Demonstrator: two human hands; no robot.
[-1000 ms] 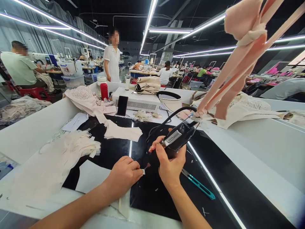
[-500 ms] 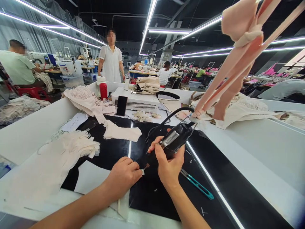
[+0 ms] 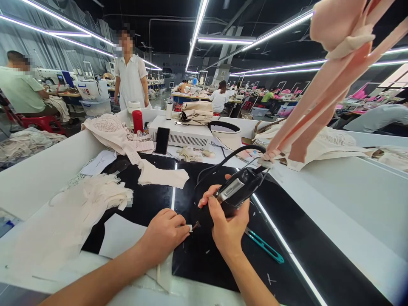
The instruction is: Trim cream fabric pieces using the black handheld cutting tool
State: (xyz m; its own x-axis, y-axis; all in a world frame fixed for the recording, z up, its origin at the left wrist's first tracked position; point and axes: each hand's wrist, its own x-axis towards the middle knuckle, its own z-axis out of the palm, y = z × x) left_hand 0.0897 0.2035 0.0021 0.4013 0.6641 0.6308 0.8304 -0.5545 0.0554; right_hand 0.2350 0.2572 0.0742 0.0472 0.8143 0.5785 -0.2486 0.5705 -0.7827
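My right hand (image 3: 230, 227) is wrapped round a black corded handheld tool (image 3: 247, 180) with a silver plate on its side. Strips of peach fabric (image 3: 321, 89) are tied near the tool's cord end. Low over the black mat (image 3: 204, 259), my left hand (image 3: 167, 231) is closed in a pinch on a small white piece (image 3: 190, 228). A small dark brown tip (image 3: 196, 225) sits just right of that piece; what it belongs to is unclear. Teal thread snips (image 3: 266, 246) lie on the mat to the right of my right wrist.
Pale cut fabric pieces (image 3: 95, 199) are heaped at the left, beside a white panel (image 3: 124, 233). A beige fabric piece (image 3: 164, 174) lies ahead. Behind stand a phone (image 3: 162, 140), a white vented box (image 3: 183, 135) and a red bottle (image 3: 137, 121). A person in white (image 3: 131, 80) stands beyond.
The black tool and the peach strips have shifted slightly right and the tool has tipped a little. My left hand stays nearly in place. The standing person has moved left.
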